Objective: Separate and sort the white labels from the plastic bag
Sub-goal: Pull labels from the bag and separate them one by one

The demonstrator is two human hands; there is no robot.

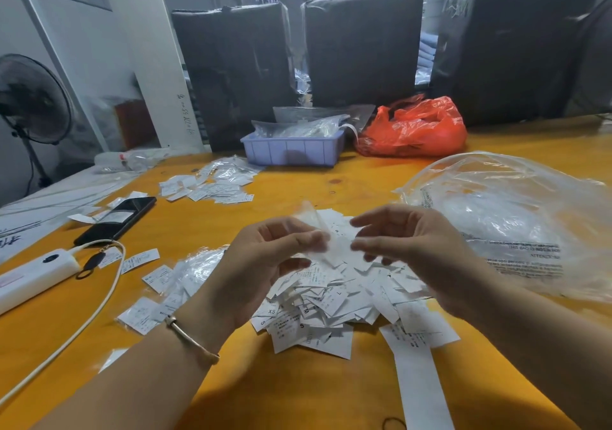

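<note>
in the lower centre of the frame the left hand (265,254) pinches a small clear sleeve (314,231) over the heap of white labels (331,300); the right hand (407,247) hovers beside it, fingers apart. best to hold the sleeve's edge steady and slide labels out singly. the large plastic bag (516,217) lies at right, sorted labels (212,186) upper left.

A single head-worn wide-angle camera looks forward and down across an orange table (231,396), close above its near edge. The table's far edge and black wrapped bundles (361,45) fill the background.
</note>
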